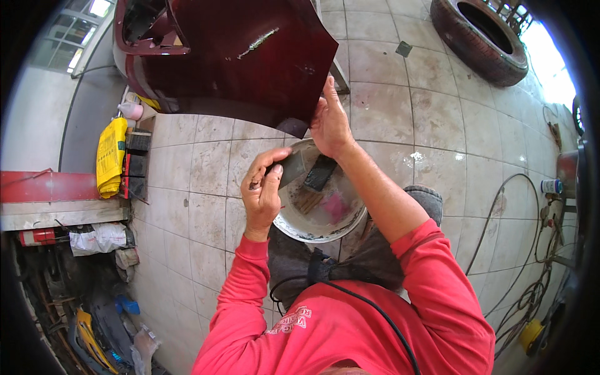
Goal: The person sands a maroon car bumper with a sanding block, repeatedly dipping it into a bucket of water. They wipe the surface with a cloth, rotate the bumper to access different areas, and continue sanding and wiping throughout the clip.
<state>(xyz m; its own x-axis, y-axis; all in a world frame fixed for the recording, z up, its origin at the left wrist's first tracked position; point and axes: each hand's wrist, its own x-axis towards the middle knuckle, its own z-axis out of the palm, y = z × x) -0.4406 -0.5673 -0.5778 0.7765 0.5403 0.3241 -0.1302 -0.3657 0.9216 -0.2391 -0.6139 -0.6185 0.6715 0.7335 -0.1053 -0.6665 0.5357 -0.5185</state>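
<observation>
A dark red car body panel [244, 75] fills the upper middle, with a pale scraped streak on its surface. My right hand [332, 125] holds the panel's right edge near its lower corner, fingers pointing up along it. My left hand [265, 190] is closed on a thin grey sheet of sandpaper [292, 167], just below the panel and over the bucket's rim. Between my knees stands a round whitish bucket [294, 230]. In it lie a black block [320, 174], a brown piece resembling wood [306, 201] and something pink [335, 207].
A tyre [481, 40] lies at the upper right on the tiled floor [381, 119]. Cables [528, 297] coil along the right side. To the left are a yellow bag [111, 159], a red-edged bench [56, 190] and cluttered parts beneath it. A small dark square [404, 49] lies beyond the panel.
</observation>
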